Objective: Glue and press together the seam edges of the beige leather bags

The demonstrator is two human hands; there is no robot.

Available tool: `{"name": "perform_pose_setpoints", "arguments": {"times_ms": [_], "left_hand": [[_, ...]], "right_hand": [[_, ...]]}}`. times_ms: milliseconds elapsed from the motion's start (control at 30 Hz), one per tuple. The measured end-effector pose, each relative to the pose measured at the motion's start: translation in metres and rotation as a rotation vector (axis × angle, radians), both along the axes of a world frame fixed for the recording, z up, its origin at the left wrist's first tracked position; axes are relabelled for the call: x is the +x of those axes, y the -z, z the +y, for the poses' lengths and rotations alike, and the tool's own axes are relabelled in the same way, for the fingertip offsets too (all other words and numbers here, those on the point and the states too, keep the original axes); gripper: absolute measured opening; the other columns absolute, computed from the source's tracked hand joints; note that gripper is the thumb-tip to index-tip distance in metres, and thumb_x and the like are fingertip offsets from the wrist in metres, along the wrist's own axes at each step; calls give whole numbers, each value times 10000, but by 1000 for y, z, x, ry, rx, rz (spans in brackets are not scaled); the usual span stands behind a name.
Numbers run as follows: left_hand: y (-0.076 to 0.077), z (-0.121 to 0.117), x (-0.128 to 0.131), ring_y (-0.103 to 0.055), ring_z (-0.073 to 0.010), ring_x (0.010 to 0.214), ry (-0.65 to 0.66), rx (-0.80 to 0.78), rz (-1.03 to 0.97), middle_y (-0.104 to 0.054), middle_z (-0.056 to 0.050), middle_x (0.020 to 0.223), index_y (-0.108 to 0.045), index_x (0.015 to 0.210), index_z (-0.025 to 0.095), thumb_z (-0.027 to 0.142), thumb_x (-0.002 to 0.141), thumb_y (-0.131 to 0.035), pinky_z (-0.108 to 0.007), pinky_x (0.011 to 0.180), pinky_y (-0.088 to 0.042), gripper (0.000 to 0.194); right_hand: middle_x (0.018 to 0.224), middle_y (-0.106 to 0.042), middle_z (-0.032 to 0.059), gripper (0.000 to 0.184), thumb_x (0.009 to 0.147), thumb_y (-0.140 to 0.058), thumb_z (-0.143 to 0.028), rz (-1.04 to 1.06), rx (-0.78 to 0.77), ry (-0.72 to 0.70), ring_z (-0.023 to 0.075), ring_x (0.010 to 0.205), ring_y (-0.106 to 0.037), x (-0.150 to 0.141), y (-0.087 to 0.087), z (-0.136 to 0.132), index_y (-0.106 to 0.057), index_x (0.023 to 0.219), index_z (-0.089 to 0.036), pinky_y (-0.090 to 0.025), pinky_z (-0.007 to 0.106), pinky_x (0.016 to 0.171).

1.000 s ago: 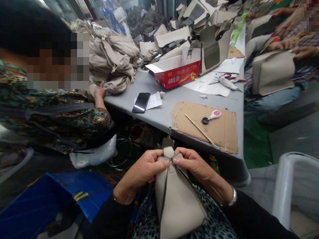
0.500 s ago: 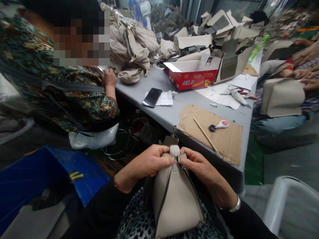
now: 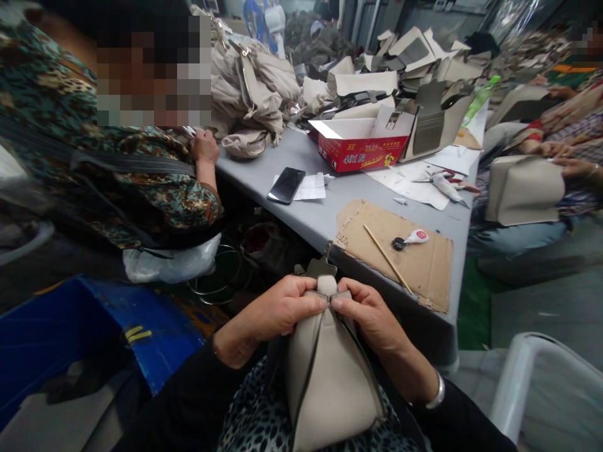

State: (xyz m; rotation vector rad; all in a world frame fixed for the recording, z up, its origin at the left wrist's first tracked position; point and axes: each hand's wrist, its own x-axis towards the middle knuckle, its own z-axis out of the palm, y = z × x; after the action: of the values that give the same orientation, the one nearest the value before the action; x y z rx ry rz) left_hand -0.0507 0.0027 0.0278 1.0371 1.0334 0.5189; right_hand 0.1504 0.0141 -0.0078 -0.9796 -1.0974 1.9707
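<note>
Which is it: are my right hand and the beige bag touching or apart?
Touching. The head view shows the right hand pinching the beige bag near its upper end, thumb against the surface.

On the red side of the open box (image 3: 360, 155) on the bench (image 3: 339, 196), the number "401" could be read in large figures, followed by a character too blurred to be made out with certainty. Smaller yellow lettering was printed higher on the same side, and a red label was borne by the small white bottle (image 3: 415, 236); neither could be read.
</note>
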Motion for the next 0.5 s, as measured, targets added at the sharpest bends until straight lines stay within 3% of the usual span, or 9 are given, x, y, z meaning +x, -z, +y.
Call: {"name": "perform_pose_setpoints", "arguments": {"times_ms": [300, 400, 500], "left_hand": [[-9, -3, 9, -359, -60, 442, -107, -25, -101, -541, 39, 627, -698, 897, 118, 345, 764, -724, -171, 411, -292, 264], [-5, -5, 9, -483, -95, 545, -135, -54, -138, -635, -14, 739, -721, 936, 112, 360, 735, -769, -177, 483, -374, 322], [-1, -6, 5, -463, -95, 522, -114, -54, -95, -633, -14, 725, -731, 1003, 115, 395, 769, -774, -173, 448, -326, 368]], "right_hand": [[628, -449, -53, 395, 750, -814, -439, -35, 43, 2, 103, 578, -339, 0, -2, -2, -514, 704, -186, -281, 232, 557], [626, -451, -55, 398, 760, -814, -444, -34, 43, 5, 102, 574, -341, 0, -1, -5, -514, 710, -188, -284, 231, 554], [636, -458, -55, 394, 768, -816, -457, -39, 33, -5, 101, 574, -358, 0, -1, -5, -533, 731, -185, -294, 231, 558]]}}
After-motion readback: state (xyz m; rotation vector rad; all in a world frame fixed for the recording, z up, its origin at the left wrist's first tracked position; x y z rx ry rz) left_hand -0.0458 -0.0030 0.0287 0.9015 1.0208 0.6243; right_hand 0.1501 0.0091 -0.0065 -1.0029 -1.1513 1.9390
